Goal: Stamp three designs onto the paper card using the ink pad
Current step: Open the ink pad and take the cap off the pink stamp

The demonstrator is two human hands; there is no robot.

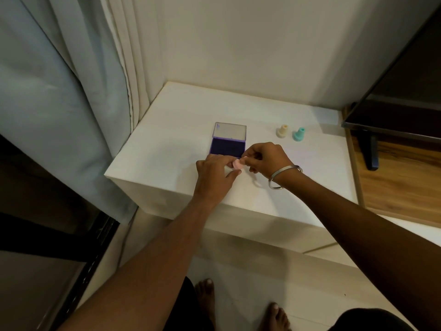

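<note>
A small pink stamp (237, 165) is held between both hands just in front of the open purple ink pad (228, 149). My right hand (265, 156) pinches it from the right and wears a metal bangle. My left hand (214, 174) holds it from the left with curled fingers, thumb stretched out below. The pad's clear lid (230, 132) stands open behind it. A cream stamp (282, 131) and a teal stamp (298, 134) stand upright to the right of the pad. I cannot make out the paper card against the white tabletop (167, 139).
A curtain (71, 91) hangs at the left beside the table. A dark screen (393, 103) on a stand sits on a wooden surface (401, 182) at the right. My bare feet (207, 297) are on the floor below the table's front edge.
</note>
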